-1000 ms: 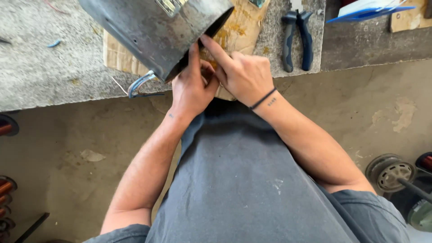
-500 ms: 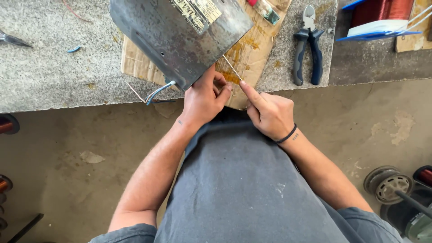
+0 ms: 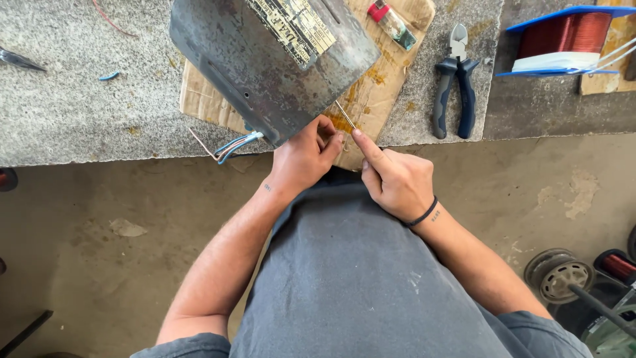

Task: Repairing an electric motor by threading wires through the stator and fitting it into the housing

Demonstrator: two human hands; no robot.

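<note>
A large grey metal motor housing [image 3: 271,59] lies on a sheet of cardboard [image 3: 371,86] on the stone bench. My left hand [image 3: 305,159] reaches under its near edge, fingers curled at the open end. My right hand [image 3: 391,176] sits just beside it, pinching a thin stiff wire [image 3: 344,114] that slants up toward the housing. Blue and white leads [image 3: 235,144] stick out of the housing's lower left corner.
Blue-handled cutting pliers [image 3: 454,86] lie on the bench right of the cardboard. A spool of copper wire [image 3: 563,36] stands at far right, a small lighter [image 3: 392,23] on the cardboard. Metal parts and a wheel [image 3: 560,277] sit on the floor at lower right.
The view has shifted so the bench sits lower in frame. My right hand has drawn back from under the housing to its right side, now pinching the thin wire.
</note>
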